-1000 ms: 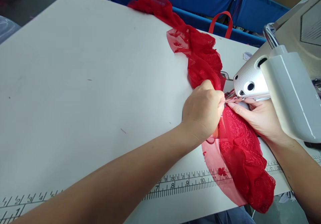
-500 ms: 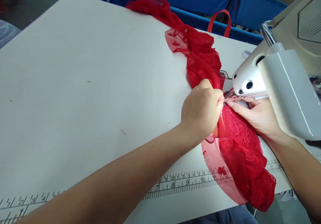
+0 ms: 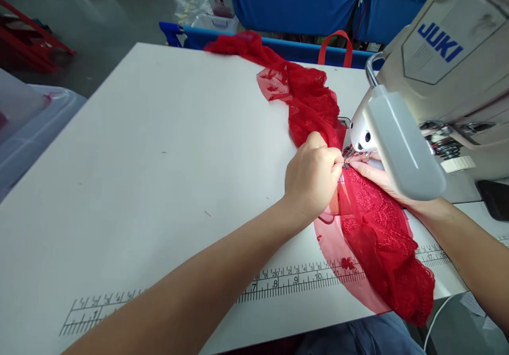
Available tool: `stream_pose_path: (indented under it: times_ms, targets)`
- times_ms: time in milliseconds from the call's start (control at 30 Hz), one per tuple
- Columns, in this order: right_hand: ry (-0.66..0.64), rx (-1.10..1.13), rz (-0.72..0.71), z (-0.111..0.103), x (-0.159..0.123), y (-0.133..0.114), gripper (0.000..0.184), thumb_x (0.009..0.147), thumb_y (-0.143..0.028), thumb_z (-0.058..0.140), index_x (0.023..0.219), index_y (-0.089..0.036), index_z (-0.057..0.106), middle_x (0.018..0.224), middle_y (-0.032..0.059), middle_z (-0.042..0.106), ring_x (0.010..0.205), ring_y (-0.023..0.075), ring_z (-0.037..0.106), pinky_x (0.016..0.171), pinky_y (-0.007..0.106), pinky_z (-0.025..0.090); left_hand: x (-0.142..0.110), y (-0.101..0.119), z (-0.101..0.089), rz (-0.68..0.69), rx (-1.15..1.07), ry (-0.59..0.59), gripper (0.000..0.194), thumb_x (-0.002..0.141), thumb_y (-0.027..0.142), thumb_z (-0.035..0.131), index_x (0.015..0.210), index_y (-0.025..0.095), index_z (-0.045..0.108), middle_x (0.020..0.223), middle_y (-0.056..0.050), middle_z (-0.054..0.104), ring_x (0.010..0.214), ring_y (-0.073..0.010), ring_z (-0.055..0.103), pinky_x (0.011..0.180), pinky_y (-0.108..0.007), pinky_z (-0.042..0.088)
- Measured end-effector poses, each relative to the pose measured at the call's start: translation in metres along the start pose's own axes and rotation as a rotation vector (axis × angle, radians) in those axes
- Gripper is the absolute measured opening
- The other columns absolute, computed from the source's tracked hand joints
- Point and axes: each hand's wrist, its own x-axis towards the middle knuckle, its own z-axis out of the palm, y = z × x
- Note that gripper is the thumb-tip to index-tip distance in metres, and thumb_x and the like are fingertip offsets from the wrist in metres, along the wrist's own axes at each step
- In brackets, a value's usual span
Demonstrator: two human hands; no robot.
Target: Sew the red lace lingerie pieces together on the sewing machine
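My left hand (image 3: pixel 314 177) is closed in a fist-like pinch just left of the sewing machine's needle area (image 3: pixel 347 156). What its fingertips hold is too small to make out. Opposite it, my right hand (image 3: pixel 376 177) reaches under the machine head, thumb and fingers pinched close to the presser foot; their tips nearly meet the left fingers. Red lace fabric (image 3: pixel 369 201) with sheer mesh runs beneath both hands, from the table's far edge to past its front edge. The sewing machine (image 3: pixel 449 79) stands on the right, its grey lamp (image 3: pixel 405 148) partly covering my right hand.
The white table (image 3: pixel 159 185) has a printed ruler (image 3: pixel 286 281) along its front. Blue cloth bins (image 3: pixel 286 5) stand behind, with a red strap (image 3: pixel 336 45). A dark phone-like object (image 3: pixel 493 198) lies at right. A clear plastic tub (image 3: pixel 35 122) stands at left.
The view has shifted, showing more of the machine and the floor at left. Both hands stay by the needle, and the fabric lies about the same.
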Motion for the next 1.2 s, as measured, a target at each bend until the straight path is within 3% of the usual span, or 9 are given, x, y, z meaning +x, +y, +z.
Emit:
stream_pose_path:
  times_ms: [233, 500, 733, 967, 1200]
  targets:
    - [-0.015, 0.131, -0.044, 0.001, 0.002, -0.022, 0.015, 0.079, -0.039, 0.069, 0.079, -0.026, 0.075, 0.085, 0.0008, 0.075, 0.081, 0.0217, 0.069, 0.098, 0.047, 0.053, 0.001, 0.004, 0.000, -0.101, -0.112, -0.013, 0.021, 0.079, 0.008, 0.064, 0.061, 0.019, 0.064, 0.083, -0.003, 0.048, 0.066, -0.0124, 0.044, 0.056, -0.027, 0.039]
    - [0.028, 0.214, 0.052, -0.003, -0.002, -0.037, 0.013, 0.069, -0.038, 0.074, 0.069, -0.026, 0.070, 0.080, -0.0005, 0.075, 0.084, 0.0251, 0.071, 0.097, 0.050, 0.054, 0.000, 0.004, 0.002, -0.119, -0.159, 0.022, 0.020, 0.078, 0.009, 0.067, 0.063, 0.022, 0.067, 0.085, -0.002, 0.050, 0.069, -0.0141, 0.049, 0.057, -0.027, 0.042]
    - [0.018, 0.121, -0.023, 0.000, 0.003, -0.025, 0.016, 0.076, -0.040, 0.070, 0.072, -0.026, 0.071, 0.079, -0.0010, 0.073, 0.081, 0.0221, 0.069, 0.096, 0.049, 0.054, 0.001, 0.003, 0.003, -0.094, -0.168, 0.054, 0.019, 0.077, 0.012, 0.071, 0.061, 0.021, 0.066, 0.084, -0.002, 0.050, 0.068, -0.0140, 0.046, 0.056, -0.028, 0.039]
    - [-0.056, 0.200, 0.065, 0.002, -0.001, -0.005, 0.015, 0.081, -0.037, 0.072, 0.087, -0.023, 0.076, 0.091, 0.0032, 0.076, 0.087, 0.0208, 0.069, 0.096, 0.043, 0.054, 0.000, 0.004, 0.001, -0.102, -0.142, 0.034, 0.020, 0.078, 0.009, 0.069, 0.062, 0.019, 0.065, 0.084, -0.002, 0.050, 0.067, -0.0122, 0.045, 0.057, -0.027, 0.039]
    - [-0.021, 0.162, 0.085, 0.003, -0.001, 0.002, 0.018, 0.078, -0.040, 0.074, 0.087, -0.025, 0.077, 0.091, 0.0034, 0.076, 0.088, 0.0231, 0.070, 0.099, 0.047, 0.053, -0.001, 0.005, 0.001, -0.092, -0.105, 0.018, 0.022, 0.078, 0.008, 0.068, 0.059, 0.019, 0.062, 0.086, -0.003, 0.051, 0.069, -0.0131, 0.045, 0.054, -0.026, 0.036]
